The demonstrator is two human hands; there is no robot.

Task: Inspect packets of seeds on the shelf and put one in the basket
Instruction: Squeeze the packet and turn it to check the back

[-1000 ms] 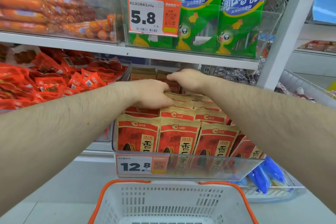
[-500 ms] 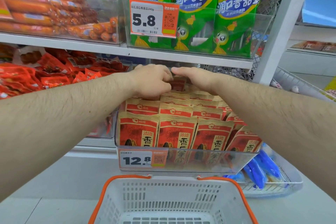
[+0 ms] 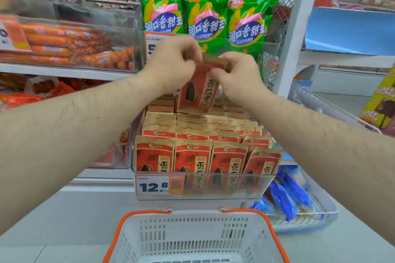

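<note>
Left hand [image 3: 173,64] and right hand [image 3: 237,74] pinch the seed packet's [image 3: 197,94] top; keep it upright, label facing, for inspection above the basket [image 3: 192,239].

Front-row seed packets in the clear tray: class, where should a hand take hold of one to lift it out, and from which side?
Probably pinch the tan crimped top edge, coming from above. The front-row seed packets stand upright, packed side by side, their lower halves behind the clear tray wall, so only the tops are free. The lifted packet is held that way: left hand and right hand pinch its top.
</note>
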